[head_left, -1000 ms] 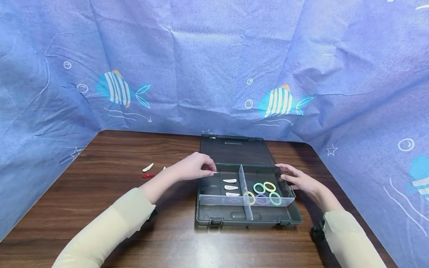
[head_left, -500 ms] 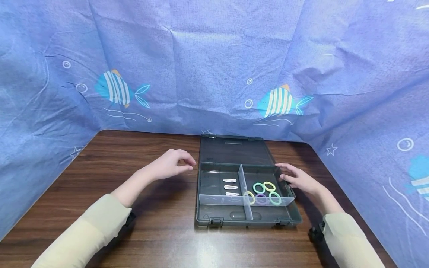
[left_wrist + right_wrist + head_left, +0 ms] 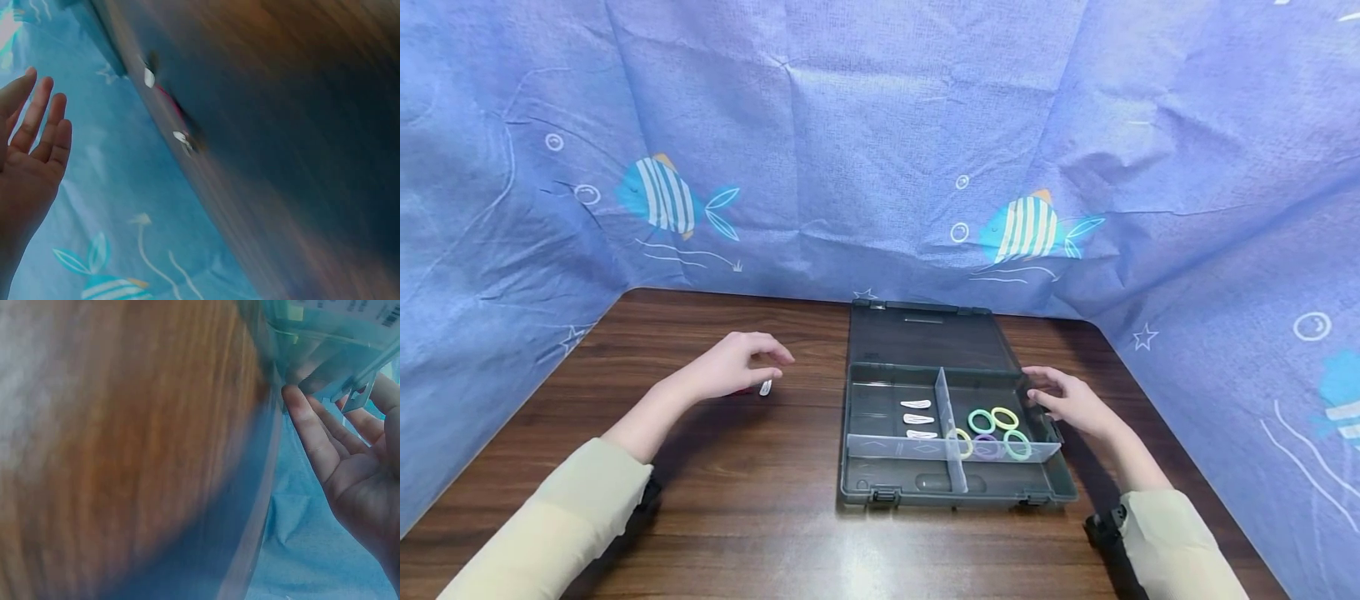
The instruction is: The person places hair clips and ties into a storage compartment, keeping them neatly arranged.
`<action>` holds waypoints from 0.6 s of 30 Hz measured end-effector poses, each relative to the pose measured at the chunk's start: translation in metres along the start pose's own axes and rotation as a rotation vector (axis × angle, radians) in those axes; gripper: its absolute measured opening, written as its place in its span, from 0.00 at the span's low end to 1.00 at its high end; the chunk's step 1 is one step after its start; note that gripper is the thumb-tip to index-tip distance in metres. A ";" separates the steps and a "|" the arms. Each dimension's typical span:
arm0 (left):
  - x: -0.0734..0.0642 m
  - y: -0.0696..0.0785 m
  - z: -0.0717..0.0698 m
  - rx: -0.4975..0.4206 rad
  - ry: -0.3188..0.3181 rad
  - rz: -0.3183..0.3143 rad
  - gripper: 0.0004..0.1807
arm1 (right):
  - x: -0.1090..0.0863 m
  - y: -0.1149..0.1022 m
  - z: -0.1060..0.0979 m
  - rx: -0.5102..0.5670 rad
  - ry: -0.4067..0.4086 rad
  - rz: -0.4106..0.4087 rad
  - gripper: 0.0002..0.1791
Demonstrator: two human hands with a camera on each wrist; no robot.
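Note:
My left hand (image 3: 730, 365) hovers over the loose hair clips at the left, fingers loosely bent and nothing in them. Beside its fingertips shows a white hair clip (image 3: 765, 387); the palm mostly hides a red hair clip (image 3: 170, 103) and another white hair clip (image 3: 149, 77), which the left wrist view shows. My right hand (image 3: 1067, 404) holds the right side of a dark see-through divided box (image 3: 880, 502), thumb at the rim, fingers against the outer wall. Three white hair clips (image 3: 917, 419) lie in its left compartment. Several coloured hair ties (image 3: 982, 422) fill the right one.
The box lid (image 3: 928, 337) lies folded back toward the curtain. Clear dividers (image 3: 952, 437) stand upright inside the box. A blue fish-print curtain (image 3: 865, 125) borders the wooden table (image 3: 760, 517) at the back and sides.
My left hand has left the box's left compartment and swung left to the loose clips, now covering most of them. My right hand stays at the box's side.

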State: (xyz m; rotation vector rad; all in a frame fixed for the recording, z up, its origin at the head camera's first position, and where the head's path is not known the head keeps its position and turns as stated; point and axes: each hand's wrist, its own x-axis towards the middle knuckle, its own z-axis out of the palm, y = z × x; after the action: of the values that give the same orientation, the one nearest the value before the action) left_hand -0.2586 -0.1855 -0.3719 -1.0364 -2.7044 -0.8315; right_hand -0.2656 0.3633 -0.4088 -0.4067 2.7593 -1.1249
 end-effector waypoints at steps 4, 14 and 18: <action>-0.008 -0.013 -0.003 0.003 -0.016 -0.033 0.13 | -0.002 -0.003 0.000 -0.004 -0.012 0.013 0.29; -0.018 -0.040 -0.004 0.004 -0.113 -0.115 0.13 | -0.006 -0.010 -0.007 0.078 -0.112 0.024 0.31; -0.021 -0.049 -0.003 0.005 -0.145 -0.093 0.11 | -0.007 -0.007 -0.007 0.092 -0.117 0.046 0.32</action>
State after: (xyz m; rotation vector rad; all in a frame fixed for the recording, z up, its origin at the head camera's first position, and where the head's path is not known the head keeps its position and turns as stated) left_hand -0.2750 -0.2295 -0.3983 -1.0149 -2.8940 -0.7923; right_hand -0.2591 0.3648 -0.3988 -0.3827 2.5925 -1.1725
